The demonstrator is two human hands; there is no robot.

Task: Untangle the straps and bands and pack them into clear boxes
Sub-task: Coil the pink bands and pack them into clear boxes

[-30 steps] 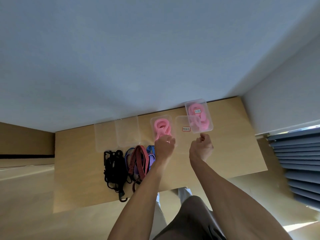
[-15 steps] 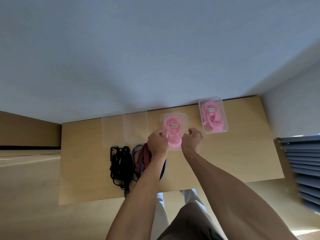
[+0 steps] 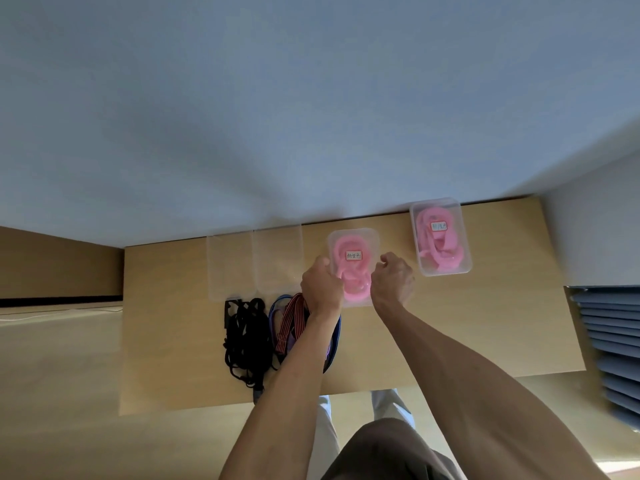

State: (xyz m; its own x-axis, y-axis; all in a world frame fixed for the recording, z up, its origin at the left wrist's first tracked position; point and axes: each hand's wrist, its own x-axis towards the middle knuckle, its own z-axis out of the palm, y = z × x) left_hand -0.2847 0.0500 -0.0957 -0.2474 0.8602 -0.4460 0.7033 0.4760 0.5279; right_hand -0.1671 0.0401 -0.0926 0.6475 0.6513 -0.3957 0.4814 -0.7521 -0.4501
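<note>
— Closing up box 2 of the pink ones? Left hand (image 3: 321, 285) and right hand (image 3: 393, 280) curled at either long side of the clear lidded plastic box with the coiled pink band (image 3: 353, 268), on the light wooden table (image 3: 502, 323).

— Looks that way. Fingers of both folded over the box edges, probably pressing the labelled lid down; fingertips hidden under the knuckles, so hard to say for sure.

— And next?

— Likely a firm press at each corner, then a reach left and near for the loose pile: tangled black straps (image 3: 247, 337), red-and-black striped strap (image 3: 291, 322), blue band (image 3: 277, 306) beside it.

— Somewhere to put them?

— 2 empty clear plastic boxes (image 3: 254, 263) at the far edge, just left of the hands.

— Changed from 1 second back?

— Plenty. Then: box open, lid lying to its right, right hand near that lid. Half a second later, lid already on. Other sealed clear box of pink band (image 3: 440, 237), far right, apparently unmoved.
</note>
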